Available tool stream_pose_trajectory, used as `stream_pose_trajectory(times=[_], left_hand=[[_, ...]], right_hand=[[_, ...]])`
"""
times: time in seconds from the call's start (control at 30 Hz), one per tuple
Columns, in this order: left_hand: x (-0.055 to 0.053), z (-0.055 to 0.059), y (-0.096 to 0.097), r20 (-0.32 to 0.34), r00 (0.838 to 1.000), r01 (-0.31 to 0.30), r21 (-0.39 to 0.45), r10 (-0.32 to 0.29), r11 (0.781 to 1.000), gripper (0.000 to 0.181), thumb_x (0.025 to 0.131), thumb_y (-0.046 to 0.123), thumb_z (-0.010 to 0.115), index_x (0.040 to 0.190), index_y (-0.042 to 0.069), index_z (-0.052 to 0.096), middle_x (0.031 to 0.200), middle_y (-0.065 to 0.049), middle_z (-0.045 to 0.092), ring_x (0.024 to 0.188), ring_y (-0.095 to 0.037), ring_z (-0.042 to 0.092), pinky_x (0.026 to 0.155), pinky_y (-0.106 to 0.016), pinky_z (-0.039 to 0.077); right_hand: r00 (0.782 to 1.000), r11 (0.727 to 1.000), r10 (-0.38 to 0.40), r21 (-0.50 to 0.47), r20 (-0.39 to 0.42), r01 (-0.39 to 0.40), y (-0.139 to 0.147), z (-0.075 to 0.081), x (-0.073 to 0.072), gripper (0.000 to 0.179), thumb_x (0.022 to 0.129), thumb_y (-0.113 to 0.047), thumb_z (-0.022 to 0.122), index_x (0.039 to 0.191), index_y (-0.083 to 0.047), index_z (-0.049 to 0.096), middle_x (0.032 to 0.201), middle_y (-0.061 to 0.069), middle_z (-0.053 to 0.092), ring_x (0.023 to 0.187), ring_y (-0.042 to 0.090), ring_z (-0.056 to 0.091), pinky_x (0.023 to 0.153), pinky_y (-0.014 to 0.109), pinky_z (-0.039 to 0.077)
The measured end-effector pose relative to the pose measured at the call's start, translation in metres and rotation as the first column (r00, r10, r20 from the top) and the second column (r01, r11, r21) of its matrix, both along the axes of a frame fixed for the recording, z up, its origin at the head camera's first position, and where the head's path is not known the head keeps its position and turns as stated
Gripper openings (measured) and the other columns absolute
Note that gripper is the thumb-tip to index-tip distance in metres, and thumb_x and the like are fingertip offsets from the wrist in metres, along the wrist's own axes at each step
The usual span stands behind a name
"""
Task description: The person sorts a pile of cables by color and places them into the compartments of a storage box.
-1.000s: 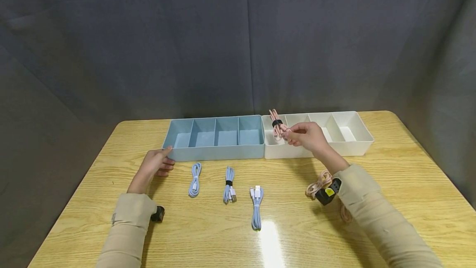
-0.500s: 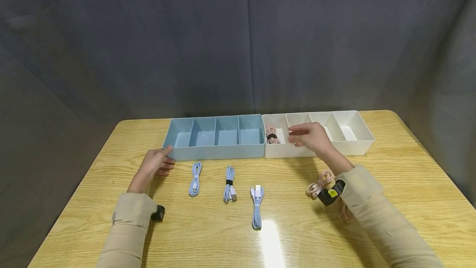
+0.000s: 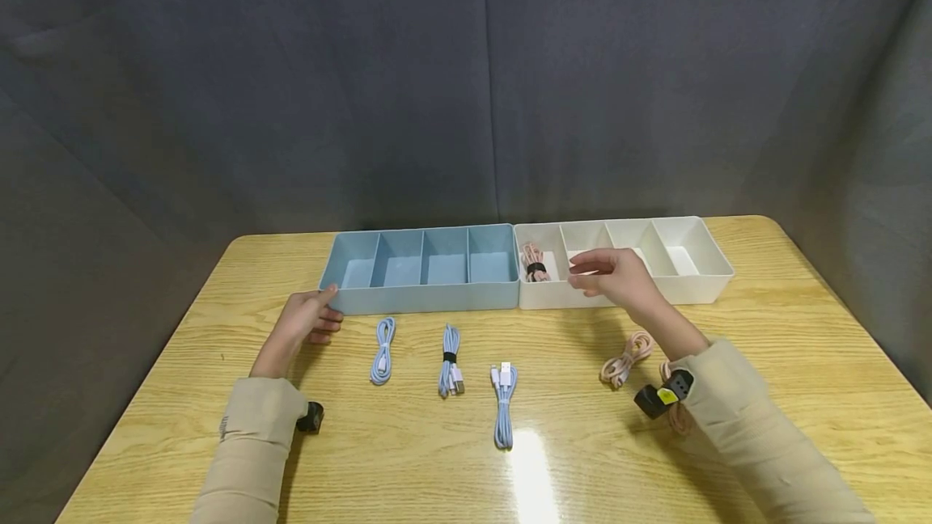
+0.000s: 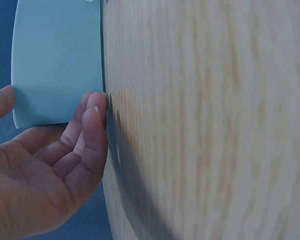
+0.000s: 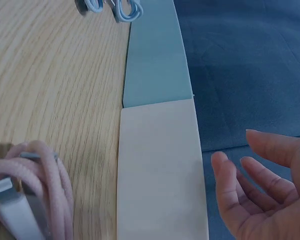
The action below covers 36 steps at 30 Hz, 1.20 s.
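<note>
A pink cable bundle point(image 3: 535, 263) with a black strap lies in the leftmost compartment of the white divided box point(image 3: 658, 291). My right hand point(image 3: 615, 277) hovers at that box's front, holding nothing; thumb and fingers stand apart. At the front left corner of the blue divided box point(image 3: 429, 300), my left hand point(image 3: 306, 320) touches the wall with thumb and fingertips. In the left wrist view, the hand point(image 4: 55, 165) is against the box's end point(image 4: 60, 65). Three blue cables point(image 3: 382, 351) lie coiled on the table before the blue box.
A pink cable point(image 3: 626, 359) lies on the wooden table point(image 3: 408, 467) below my right hand, and another pink cable point(image 3: 679, 419) is partly behind the wrist camera point(image 3: 658, 396). A dark curtain point(image 3: 291, 103) hangs behind the boxes.
My right hand has let go of the pink cable bundle, which now lies in the white box. The hand has drawn back slightly toward the front right. The left hand has stayed put.
</note>
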<state>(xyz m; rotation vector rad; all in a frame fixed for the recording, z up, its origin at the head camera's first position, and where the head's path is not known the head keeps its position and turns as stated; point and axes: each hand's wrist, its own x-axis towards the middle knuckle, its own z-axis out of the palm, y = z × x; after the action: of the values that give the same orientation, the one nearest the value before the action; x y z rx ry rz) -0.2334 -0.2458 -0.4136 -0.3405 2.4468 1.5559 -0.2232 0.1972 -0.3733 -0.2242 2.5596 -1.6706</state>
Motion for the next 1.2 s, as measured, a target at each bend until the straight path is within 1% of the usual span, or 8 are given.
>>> stream_pose_trajectory(times=[0.17, 0.33, 0.47, 0.67, 0.83, 0.87, 1.03, 1.2], left_hand=[[0.001, 0.002, 0.0, 0.009, 1.0, 0.004, 0.004, -0.004, 1.0, 0.059, 0.097, 0.041, 0.037, 0.126, -0.01, 0.042, 0.085, -0.011, 0.06, 0.069, -0.014, 0.059, 0.06, -0.031, 0.052], [0.001, 0.003, -0.001, 0.013, 1.0, 0.005, 0.015, -0.005, 1.0, 0.06, 0.097, 0.042, 0.036, 0.127, -0.01, 0.041, 0.086, -0.011, 0.06, 0.069, -0.014, 0.06, 0.06, -0.031, 0.052], [-0.001, 0.001, -0.001, 0.006, 1.0, 0.002, 0.002, -0.002, 1.0, 0.061, 0.096, 0.042, 0.038, 0.125, -0.011, 0.042, 0.084, -0.01, 0.06, 0.068, -0.013, 0.059, 0.06, -0.03, 0.052], [-0.003, -0.002, -0.001, 0.027, 0.999, -0.026, -0.002, 0.026, 1.0, 0.058, 0.096, 0.042, 0.037, 0.123, -0.009, 0.045, 0.081, -0.006, 0.06, 0.062, -0.008, 0.058, 0.06, -0.031, 0.052], [-0.001, 0.0, 0.001, 0.012, 1.0, -0.013, 0.001, 0.013, 1.0, 0.058, 0.097, 0.04, 0.037, 0.125, -0.011, 0.043, 0.082, -0.009, 0.06, 0.065, -0.012, 0.059, 0.059, -0.03, 0.052], [-0.001, 0.001, 0.001, 0.007, 1.0, -0.003, 0.001, 0.003, 1.0, 0.058, 0.097, 0.039, 0.037, 0.125, -0.012, 0.042, 0.083, -0.01, 0.06, 0.066, -0.012, 0.059, 0.059, -0.03, 0.052], [0.001, 0.004, 0.001, 0.009, 1.0, -0.003, 0.011, 0.003, 1.0, 0.058, 0.097, 0.039, 0.036, 0.127, -0.011, 0.04, 0.083, -0.01, 0.06, 0.067, -0.014, 0.06, 0.06, -0.03, 0.052], [-0.001, -0.001, -0.001, 0.011, 1.0, -0.007, 0.008, 0.007, 1.0, 0.06, 0.096, 0.042, 0.038, 0.125, -0.01, 0.042, 0.082, -0.008, 0.06, 0.066, -0.012, 0.059, 0.059, -0.03, 0.052]], right_hand=[[1.0, 1.0, 0.014, 0.006, -0.006, -0.014, 0.001, 0.004, 0.007, 0.036, 0.083, -0.006, 0.065, 0.113, 0.011, 0.056, 0.101, 0.022, 0.063, 0.077, 0.007, 0.062, 0.067, 0.027, 0.052], [1.0, 1.0, 0.028, 0.001, 0.003, -0.028, 0.002, 0.006, 0.011, 0.035, 0.083, -0.008, 0.065, 0.113, 0.01, 0.057, 0.097, 0.019, 0.065, 0.075, 0.008, 0.063, 0.066, 0.031, 0.053], [0.999, 0.999, 0.041, 0.001, -0.004, -0.041, 0.005, 0.007, 0.015, 0.037, 0.085, -0.01, 0.064, 0.113, 0.011, 0.056, 0.095, 0.019, 0.065, 0.073, 0.01, 0.063, 0.065, 0.031, 0.053], [0.999, 0.999, 0.048, 0.014, -0.008, -0.048, 0.008, 0.008, 0.021, 0.038, 0.084, -0.013, 0.066, 0.113, 0.01, 0.056, 0.094, 0.019, 0.065, 0.072, 0.014, 0.064, 0.065, 0.031, 0.052], [0.999, 0.998, 0.053, 0.027, 0.005, -0.053, 0.01, 0.01, 0.026, 0.039, 0.084, -0.014, 0.066, 0.114, 0.01, 0.056, 0.097, 0.019, 0.064, 0.075, 0.018, 0.065, 0.064, 0.029, 0.052], [0.998, 0.998, 0.055, 0.033, 0.006, -0.055, 0.011, 0.01, 0.027, 0.039, 0.084, -0.015, 0.066, 0.114, 0.009, 0.056, 0.097, 0.019, 0.064, 0.075, 0.017, 0.065, 0.065, 0.029, 0.051], [0.998, 0.996, 0.069, 0.059, 0.004, -0.069, 0.014, 0.01, 0.031, 0.039, 0.084, -0.015, 0.066, 0.114, 0.007, 0.057, 0.099, 0.017, 0.064, 0.077, 0.02, 0.065, 0.066, 0.033, 0.051], [0.996, 0.993, 0.09, 0.078, -0.01, -0.089, 0.018, 0.008, 0.036, 0.04, 0.084, -0.017, 0.066, 0.115, 0.007, 0.057, 0.101, 0.019, 0.063, 0.077, 0.019, 0.065, 0.064, 0.033, 0.052]])
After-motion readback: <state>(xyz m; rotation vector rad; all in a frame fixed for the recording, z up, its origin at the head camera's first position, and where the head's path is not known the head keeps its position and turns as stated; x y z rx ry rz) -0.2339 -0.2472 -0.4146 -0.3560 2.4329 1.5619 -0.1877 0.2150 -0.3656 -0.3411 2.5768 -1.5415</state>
